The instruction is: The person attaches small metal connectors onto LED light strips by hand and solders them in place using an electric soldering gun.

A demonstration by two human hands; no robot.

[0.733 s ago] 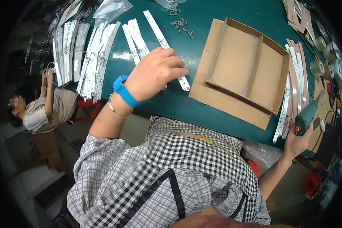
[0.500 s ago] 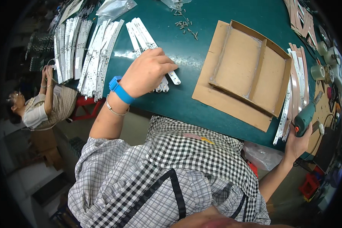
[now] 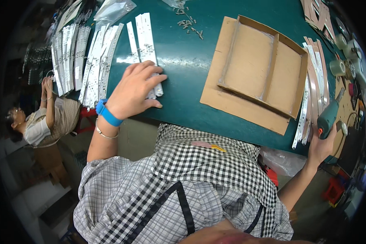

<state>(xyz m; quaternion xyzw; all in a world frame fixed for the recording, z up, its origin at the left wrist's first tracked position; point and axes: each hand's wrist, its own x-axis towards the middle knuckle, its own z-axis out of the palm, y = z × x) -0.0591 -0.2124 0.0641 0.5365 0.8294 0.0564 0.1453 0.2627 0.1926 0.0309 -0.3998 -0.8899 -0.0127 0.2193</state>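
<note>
**Left hand flat on the white strips, right hand around the green driver**

Only the head view here, so it all comes from that one. The left hand (image 3: pixel 135 90) lies palm down on the near end of a small bunch of white LED strips (image 3: pixel 144 38) on the green table (image 3: pixel 183 61). The fingers (image 3: pixel 152 77) are spread and pretty much flat, pressing on the strips rather than clenched round anything. The strips run away from the person, poking out past the fingertips toward the far edge, and their near ends are hidden under the fingers. There's a blue wristband (image 3: pixel 108 114) on that arm.

Way over on the other side, the right hand (image 3: pixel 321 144) is at the table's edge, wrapped around the handle of a green electric screwdriver (image 3: pixel 328 115), so that one's a closed grip. The tool sits just beside a stack of long strips (image 3: pixel 313 81).

Between the hands lies a cardboard tray (image 3: pixel 260 69) with a divider. More white strips (image 3: pixel 85 61) are piled to the left, and small screws (image 3: pixel 189 23) are scattered at the far side. Another person (image 3: pixel 44 118) is off to the left.
</note>
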